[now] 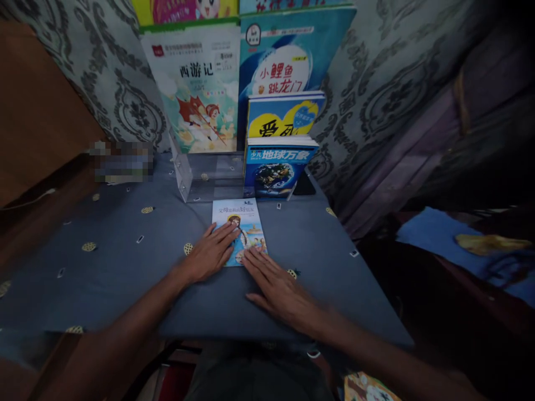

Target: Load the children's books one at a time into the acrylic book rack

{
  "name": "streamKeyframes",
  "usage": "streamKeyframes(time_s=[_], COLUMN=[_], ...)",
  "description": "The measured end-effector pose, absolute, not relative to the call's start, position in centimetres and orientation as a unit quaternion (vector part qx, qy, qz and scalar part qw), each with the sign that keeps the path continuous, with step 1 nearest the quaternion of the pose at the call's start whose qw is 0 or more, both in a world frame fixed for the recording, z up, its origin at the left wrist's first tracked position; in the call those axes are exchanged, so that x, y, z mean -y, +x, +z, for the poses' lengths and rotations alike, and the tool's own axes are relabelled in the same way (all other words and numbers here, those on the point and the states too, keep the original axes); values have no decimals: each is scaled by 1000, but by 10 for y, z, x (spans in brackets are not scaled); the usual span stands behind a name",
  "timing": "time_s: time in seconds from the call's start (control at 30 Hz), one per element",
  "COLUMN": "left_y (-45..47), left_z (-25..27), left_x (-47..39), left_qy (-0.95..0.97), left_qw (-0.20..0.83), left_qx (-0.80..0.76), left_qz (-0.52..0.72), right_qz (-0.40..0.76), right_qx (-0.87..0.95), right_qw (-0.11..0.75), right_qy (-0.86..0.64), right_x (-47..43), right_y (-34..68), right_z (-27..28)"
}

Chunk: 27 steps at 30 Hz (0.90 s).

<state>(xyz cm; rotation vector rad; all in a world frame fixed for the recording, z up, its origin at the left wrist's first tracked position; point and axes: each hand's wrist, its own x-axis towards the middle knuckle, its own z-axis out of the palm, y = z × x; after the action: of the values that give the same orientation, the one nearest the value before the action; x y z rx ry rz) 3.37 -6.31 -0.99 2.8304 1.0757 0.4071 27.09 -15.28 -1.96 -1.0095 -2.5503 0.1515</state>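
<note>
A glossy paper booklet lies on matt grey cloth near a clear plastic stand.

pale green upright book cover: 西游记
blue-and-white upright book behind: 小鲤鱼跳龙门
dark blue globe-cover book in front: 地球万象
blue-and-yellow book, middle row: large black characters, lower half hidden
small light-blue booklet flat on cloth: title too small to read

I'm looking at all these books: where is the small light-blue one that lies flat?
In the head view, the small light-blue book lies flat mid-table on the grey cloth, just before the clear stand, with the left hand and right hand on its near edge.
</note>
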Motion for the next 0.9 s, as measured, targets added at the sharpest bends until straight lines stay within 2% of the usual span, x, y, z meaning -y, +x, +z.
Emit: streamKeyframes(time_s=[0.13, 0.3, 0.47, 0.8, 0.9], left_y=[34, 35, 36, 37, 36], left_z=[-9, -8, -8, -5, -5], left_x=[64, 65, 65, 66, 65], left_qy=[926, 924, 927, 921, 914], left_qw=[46, 45, 36, 56, 66], left_qx=[-353, -355, -352, -360, -376], left_qz=[127, 132, 126, 135, 136], right_qz=[59, 95, 77, 16, 4], right_qx=[890, 866, 832, 822, 826], right_qw=[209, 164, 142, 227, 228], right_qy=[-401, -462, -531, -522, -515], right_x=[143, 89, 26, 2, 2], right_y=[284, 277, 266, 273, 275], right_z=[-23, -16, -6, -19, -25])
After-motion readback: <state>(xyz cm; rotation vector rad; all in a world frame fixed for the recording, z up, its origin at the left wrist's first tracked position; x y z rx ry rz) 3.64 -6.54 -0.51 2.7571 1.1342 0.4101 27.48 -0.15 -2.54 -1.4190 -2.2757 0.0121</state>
